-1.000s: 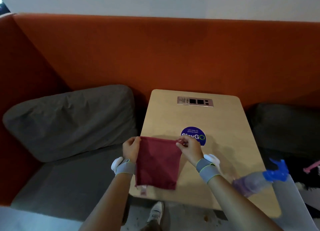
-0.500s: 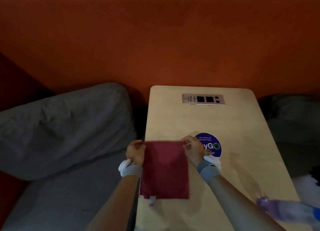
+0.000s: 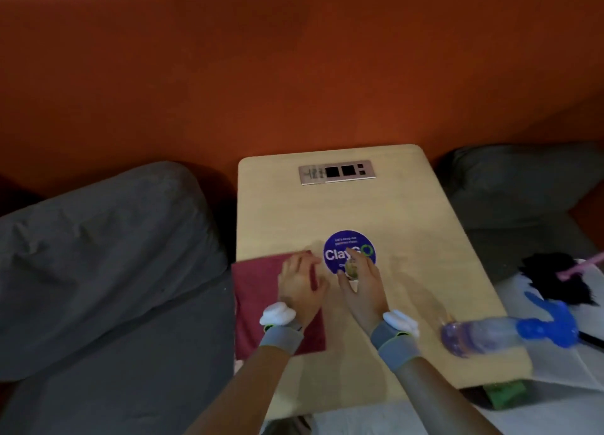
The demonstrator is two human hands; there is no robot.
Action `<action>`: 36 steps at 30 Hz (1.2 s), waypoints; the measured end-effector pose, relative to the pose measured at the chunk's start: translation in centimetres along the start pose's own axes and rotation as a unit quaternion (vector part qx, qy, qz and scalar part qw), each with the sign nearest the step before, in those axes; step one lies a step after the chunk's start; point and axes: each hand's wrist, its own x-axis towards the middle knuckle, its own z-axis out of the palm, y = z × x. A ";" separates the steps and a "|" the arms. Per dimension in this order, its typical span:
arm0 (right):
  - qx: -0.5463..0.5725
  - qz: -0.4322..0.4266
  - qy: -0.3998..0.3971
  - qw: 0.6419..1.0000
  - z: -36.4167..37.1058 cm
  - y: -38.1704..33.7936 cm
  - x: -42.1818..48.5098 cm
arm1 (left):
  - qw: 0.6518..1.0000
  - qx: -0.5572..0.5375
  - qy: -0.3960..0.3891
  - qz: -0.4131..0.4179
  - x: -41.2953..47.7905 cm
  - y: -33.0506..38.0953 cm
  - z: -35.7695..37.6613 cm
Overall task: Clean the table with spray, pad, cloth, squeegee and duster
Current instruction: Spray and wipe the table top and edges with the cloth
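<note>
A folded dark red cloth (image 3: 258,291) lies flat on the left edge of the light wooden table (image 3: 392,225). My left hand (image 3: 300,284) rests on top of the cloth with fingers spread. My right hand (image 3: 359,281) hovers just right of it, over a round purple sticker (image 3: 340,245), fingers relaxed and empty. A purple spray bottle (image 3: 483,335) with a blue trigger head lies on its side at the table's right edge. A black duster (image 3: 555,279) with a pink handle lies off the table to the right.
An orange booth backrest (image 3: 294,75) runs behind the table. Grey cushions (image 3: 108,248) sit on both sides. A metal socket panel (image 3: 336,172) is set into the far end of the table. A green pad (image 3: 505,395) peeks out below the table's right corner.
Both hands lowered the cloth, which they held up by its top corners, onto the table's left edge. They let go of it; the left hand now lies on it.
</note>
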 end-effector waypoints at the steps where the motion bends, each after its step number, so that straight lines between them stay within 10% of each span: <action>1: 0.008 0.000 0.021 1.000 -1.0 0.3 -1.1 | 0.999 -0.014 -0.036 0.034 -0.6 1.3 1.1; 10: 0.017 0.109 0.173 0.979 -10.8 7.2 -12.0 | 0.949 -0.121 -0.223 0.189 -6.6 14.7 7.9; 19: 0.017 0.127 0.268 0.955 -16.2 9.4 -16.0 | 0.948 -0.096 -0.271 0.140 -8.8 20.4 10.6; 36: 0.028 -0.005 0.183 0.983 -17.4 4.3 -10.2 | 0.940 -0.057 -0.270 0.202 -10.1 17.8 8.5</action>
